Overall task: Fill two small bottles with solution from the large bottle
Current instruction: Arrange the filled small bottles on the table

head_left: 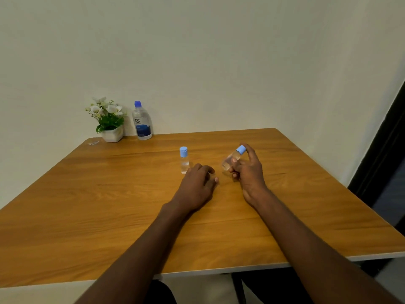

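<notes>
One small bottle (231, 160) tilted, cap up-right.

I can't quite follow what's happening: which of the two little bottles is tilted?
The small bottle gripped in the right hand, lifted and leaning. The other small bottle stands upright on the table.

Table (109, 205): showing warm orange-brown wood grain.
Small bottles (184, 160): clear, wearing pale blue caps.
Large bottle (142, 121): blue cap, blue label.
Flowers (106, 110): white, green leaves, white pot.
</notes>
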`<state>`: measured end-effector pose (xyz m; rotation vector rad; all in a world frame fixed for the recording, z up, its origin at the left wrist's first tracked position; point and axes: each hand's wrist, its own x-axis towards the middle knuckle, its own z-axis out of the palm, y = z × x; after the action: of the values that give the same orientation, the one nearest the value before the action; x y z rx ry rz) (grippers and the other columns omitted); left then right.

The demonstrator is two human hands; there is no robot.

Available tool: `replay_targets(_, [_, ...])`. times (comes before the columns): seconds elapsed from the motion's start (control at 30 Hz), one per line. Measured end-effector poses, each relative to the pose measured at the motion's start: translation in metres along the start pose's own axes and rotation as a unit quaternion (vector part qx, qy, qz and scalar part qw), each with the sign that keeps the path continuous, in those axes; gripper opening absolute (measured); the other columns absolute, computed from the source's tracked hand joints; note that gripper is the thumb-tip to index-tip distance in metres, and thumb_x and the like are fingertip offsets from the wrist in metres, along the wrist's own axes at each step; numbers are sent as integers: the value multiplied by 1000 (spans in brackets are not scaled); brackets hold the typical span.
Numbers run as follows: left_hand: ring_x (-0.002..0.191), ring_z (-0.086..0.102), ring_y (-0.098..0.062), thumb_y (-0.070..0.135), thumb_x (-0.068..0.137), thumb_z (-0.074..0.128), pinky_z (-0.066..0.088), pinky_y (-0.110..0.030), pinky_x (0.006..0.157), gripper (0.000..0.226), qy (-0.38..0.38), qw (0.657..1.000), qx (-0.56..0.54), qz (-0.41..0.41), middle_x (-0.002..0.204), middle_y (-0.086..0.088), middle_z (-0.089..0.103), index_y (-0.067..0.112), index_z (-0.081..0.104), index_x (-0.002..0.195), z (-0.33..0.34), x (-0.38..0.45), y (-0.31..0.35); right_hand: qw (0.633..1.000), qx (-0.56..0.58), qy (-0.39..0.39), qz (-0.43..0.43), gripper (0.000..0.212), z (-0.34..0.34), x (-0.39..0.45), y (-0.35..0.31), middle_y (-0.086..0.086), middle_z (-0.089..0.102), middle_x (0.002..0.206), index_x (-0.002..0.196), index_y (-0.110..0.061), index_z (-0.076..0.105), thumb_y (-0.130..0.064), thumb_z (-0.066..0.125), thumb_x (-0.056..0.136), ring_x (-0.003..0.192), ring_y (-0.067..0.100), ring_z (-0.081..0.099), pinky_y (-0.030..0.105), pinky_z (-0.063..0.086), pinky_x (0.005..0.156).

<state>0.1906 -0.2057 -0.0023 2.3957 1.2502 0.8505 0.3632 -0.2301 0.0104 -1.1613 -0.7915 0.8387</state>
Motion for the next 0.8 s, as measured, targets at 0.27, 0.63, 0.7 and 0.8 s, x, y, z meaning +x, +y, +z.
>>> replay_targets(0.27, [90,60,-17,33,103,61,49,-36,77,27,39,998,-39,-20,97,1,64,14,67,121,19,34,17,983,161,-6,87,47,-12,8,-4,11,74,101,136,-8,60,-8,77,91,73,15,59,25,46,55])
replay_targets(0.63, [91,63,-14,44,101,64,52,-35,76,31,85,980,-150,-94,100,3,68,16,72,112,57,118,22,976,166,85,112,30,-33,96,-14,9,77,97,112,-8,73,-11,85,84,77,16,63,24,51,61])
replay_targets(0.7, [93,66,-18,48,102,61,54,-38,82,37,95,969,-207,-100,98,0,72,14,74,106,66,139,23,981,124,111,96,28,-39,121,-12,8,76,89,107,-10,73,-13,86,83,66,13,60,24,53,60])
replay_targets(0.8, [96,66,-19,51,98,64,57,-40,86,38,70,974,-196,-88,102,-1,72,16,74,108,80,175,20,984,66,151,63,31,-46,164,-4,9,78,92,107,-9,74,-12,89,80,61,11,63,23,53,57])
